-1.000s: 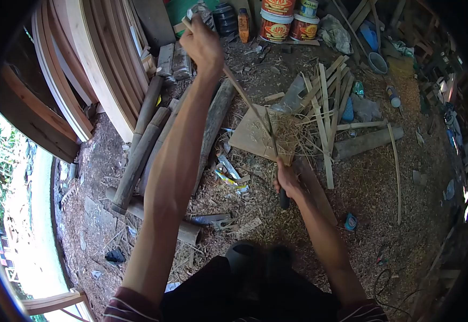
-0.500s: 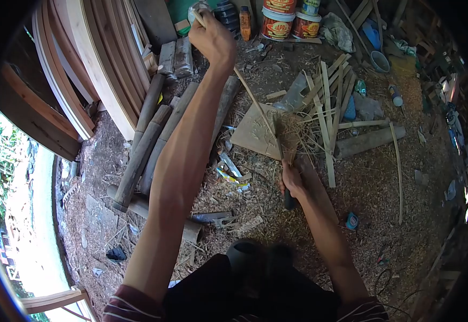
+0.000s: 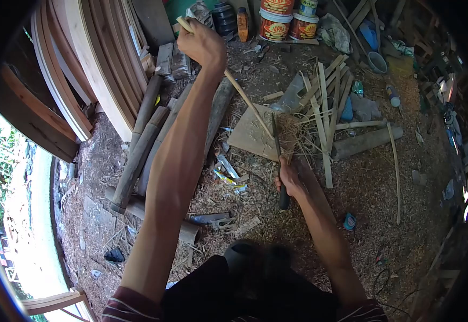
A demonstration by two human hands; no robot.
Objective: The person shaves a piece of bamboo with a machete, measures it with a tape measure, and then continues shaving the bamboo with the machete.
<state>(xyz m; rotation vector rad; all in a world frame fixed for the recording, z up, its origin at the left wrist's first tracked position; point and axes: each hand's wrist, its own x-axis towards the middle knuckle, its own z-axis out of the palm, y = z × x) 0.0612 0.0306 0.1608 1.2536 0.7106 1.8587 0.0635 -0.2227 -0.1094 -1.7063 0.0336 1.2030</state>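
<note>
My left hand [image 3: 202, 47], raised at the upper middle, is closed around the upper part of a thin bamboo stick [image 3: 248, 101]. The stick slants down to the right, and its lower end meets the blade of a knife [image 3: 277, 144]. My right hand [image 3: 292, 180] grips the knife's dark handle, with the blade pointing away from me. Under the blade and stick end lies a flat wooden board [image 3: 243, 140]. A tangle of thin shavings [image 3: 298, 134] sits beside the blade, on its right. Whether the edge bites into the stick cannot be made out.
Split bamboo strips [image 3: 328, 115] are piled right of the board. Bamboo poles [image 3: 142, 147] lie on the left, near leaning planks [image 3: 102, 64]. Paint buckets [image 3: 274, 26] stand at the back. A small blue-green container [image 3: 350, 221] lies on the shaving-strewn ground.
My left hand has shifted a little left and slightly down, with the stick still in it. My right hand and the knife stay nearly in place; the view has moved slightly.
</note>
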